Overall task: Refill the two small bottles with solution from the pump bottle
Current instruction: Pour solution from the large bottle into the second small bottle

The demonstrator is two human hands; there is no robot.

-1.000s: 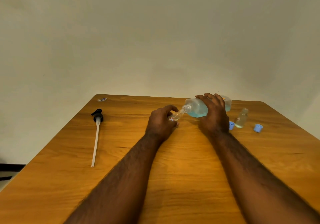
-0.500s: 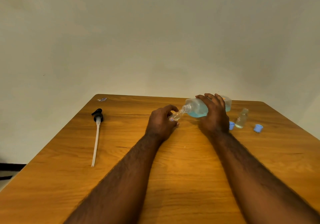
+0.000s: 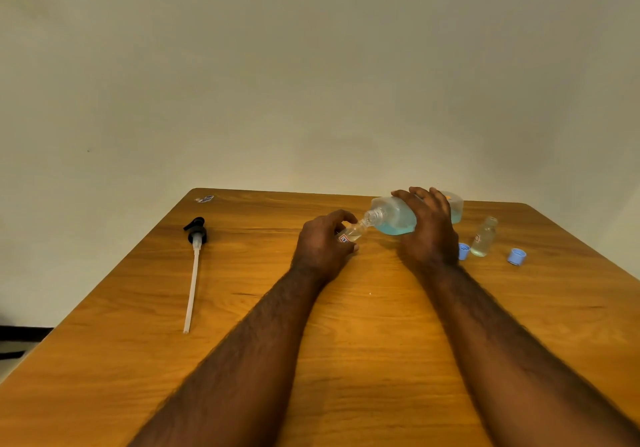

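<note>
While the wooden worktop [image 3: 363, 342] fills the lower view, the pump bottle [image 3: 391, 219] hangs tipped on its side over the far middle. Its open neck points left and down, and blue solution is pooled along its lower wall. The right hand [image 3: 431, 235] curls over the bottle's body and holds it. The left hand [image 3: 322, 249] pinches a small bottle [image 3: 351, 233] between thumb and fingers, leaning its mouth up against the big neck. Well to the left the pump [image 3: 197, 233] lies flat, black head far, white tube nearer. A second small bottle [image 3: 484, 238] stands upright and uncapped on the right, between a blue cap [image 3: 463, 251] beside the right hand and another blue cap [image 3: 516, 256].
</note>
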